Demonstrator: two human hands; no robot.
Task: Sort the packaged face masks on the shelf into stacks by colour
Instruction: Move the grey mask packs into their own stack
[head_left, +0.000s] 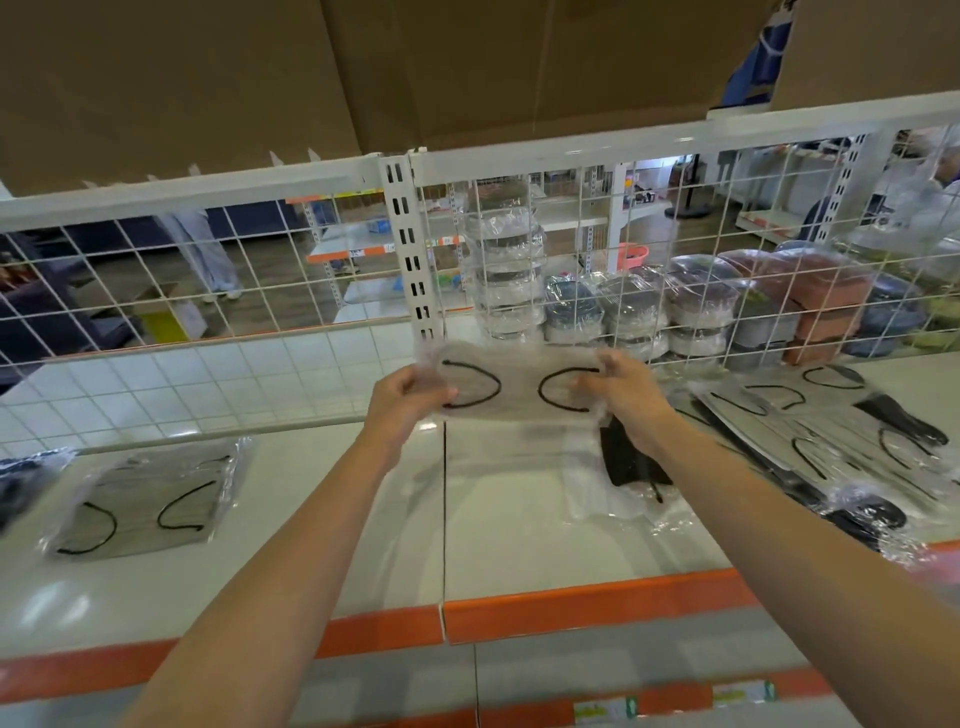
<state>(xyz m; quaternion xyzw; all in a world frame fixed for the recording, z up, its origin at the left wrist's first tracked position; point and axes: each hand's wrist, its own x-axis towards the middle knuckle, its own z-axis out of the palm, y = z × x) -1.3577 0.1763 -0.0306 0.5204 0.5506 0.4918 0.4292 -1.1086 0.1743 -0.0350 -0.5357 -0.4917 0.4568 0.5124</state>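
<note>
Fingers (436, 387) pinching grey mask pack (519, 387), seemingly before wire grid (260, 270)

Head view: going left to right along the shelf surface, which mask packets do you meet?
Dark packet at the left edge → grey mask packet → grey packet held up in both hands → black mask packet → unsorted pile.

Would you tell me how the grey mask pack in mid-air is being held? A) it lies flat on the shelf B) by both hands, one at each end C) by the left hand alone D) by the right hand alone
B: the left hand and the right hand each grip one end of the grey mask pack, raised above the shelf.
</note>
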